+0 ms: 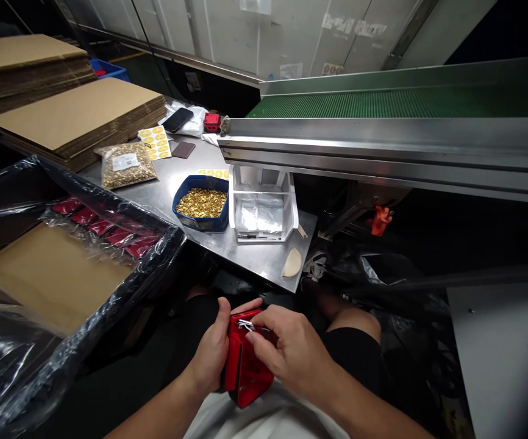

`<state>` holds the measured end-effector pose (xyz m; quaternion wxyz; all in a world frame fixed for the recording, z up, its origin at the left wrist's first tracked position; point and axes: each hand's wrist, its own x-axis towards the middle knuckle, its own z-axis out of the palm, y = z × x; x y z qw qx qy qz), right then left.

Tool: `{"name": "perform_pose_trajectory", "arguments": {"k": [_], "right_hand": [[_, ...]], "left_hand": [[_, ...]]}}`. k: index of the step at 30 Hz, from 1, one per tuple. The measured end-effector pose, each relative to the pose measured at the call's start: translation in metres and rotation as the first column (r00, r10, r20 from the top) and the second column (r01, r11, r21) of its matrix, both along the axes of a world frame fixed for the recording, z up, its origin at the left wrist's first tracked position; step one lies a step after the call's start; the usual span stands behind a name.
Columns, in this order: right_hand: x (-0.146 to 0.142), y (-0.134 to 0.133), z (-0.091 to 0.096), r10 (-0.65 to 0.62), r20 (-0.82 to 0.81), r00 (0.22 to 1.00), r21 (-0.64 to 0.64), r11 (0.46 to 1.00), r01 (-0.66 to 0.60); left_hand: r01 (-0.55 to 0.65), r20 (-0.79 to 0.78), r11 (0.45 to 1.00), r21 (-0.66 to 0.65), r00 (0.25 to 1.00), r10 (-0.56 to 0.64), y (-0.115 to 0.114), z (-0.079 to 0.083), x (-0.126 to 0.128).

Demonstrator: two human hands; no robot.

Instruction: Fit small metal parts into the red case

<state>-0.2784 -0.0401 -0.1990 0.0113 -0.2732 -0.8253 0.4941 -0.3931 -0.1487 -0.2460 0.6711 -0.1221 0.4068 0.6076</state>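
Note:
Over my lap I hold a small red folded case point(244, 369). My left hand point(211, 350) is wrapped round its left side, thumb on the top edge. My right hand point(291, 350) is closed in a pinch on a small silver metal clip point(247, 325) at the top of the red case. On the steel table point(264, 259) ahead stands a blue tray of small gold pieces point(202, 203). Beside it is a white open-fronted holder with clear bags point(263, 210).
At left a black-plastic-lined box point(39, 292) holds a cardboard sheet and a row of red cases point(103, 227). Flat cardboard stacks point(76, 116), a bag of gold pieces point(125, 164), yellow sticker sheets point(155, 142) and a phone point(177, 119) lie farther back. A green conveyor point(383, 122) runs at right.

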Motion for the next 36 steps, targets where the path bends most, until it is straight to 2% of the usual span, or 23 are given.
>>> {"name": "perform_pose_trajectory", "arguments": {"k": [5,7,9,13,17,23,32,34,36], "right_hand": [[0.007,0.005,-0.003,0.011,-0.054,0.999,0.002,1.0,-0.011],[0.011,0.006,-0.004,-0.004,-0.089,0.996,0.054,0.998,0.008],[0.015,0.009,-0.005,0.003,-0.128,0.992,0.166,0.986,0.018],[0.017,0.014,-0.004,0.178,-0.142,0.974,0.419,0.902,-0.104],[0.013,0.018,-0.004,0.303,-0.161,0.939,0.568,0.807,-0.163],[0.009,0.02,-0.002,0.399,-0.162,0.902,0.676,0.711,-0.193],[0.01,0.02,-0.009,0.491,-0.009,0.871,0.767,0.562,-0.31],[0.013,0.024,-0.01,0.487,-0.049,0.872,0.776,0.568,-0.274],[0.019,0.026,-0.01,0.396,-0.166,0.903,0.73,0.665,-0.157]], "left_hand": [[0.001,0.049,0.999,-0.051,0.999,0.002,0.001,0.004,0.001],[-0.001,0.058,0.998,-0.07,0.998,0.005,0.002,0.008,0.0],[-0.007,0.077,0.998,-0.068,0.997,0.013,0.002,0.011,0.0],[0.014,0.221,0.998,0.057,0.975,-0.027,0.002,0.013,0.0],[0.036,0.312,0.988,0.153,0.946,-0.083,0.003,0.014,0.0],[0.071,0.344,0.993,0.099,0.934,-0.101,0.003,0.017,0.001],[0.017,0.355,0.995,0.094,0.933,-0.049,0.004,0.014,0.004],[0.003,0.376,0.992,0.123,0.925,-0.049,0.003,0.01,0.004],[0.005,0.385,0.99,0.139,0.921,-0.059,0.001,0.008,0.003]]}}
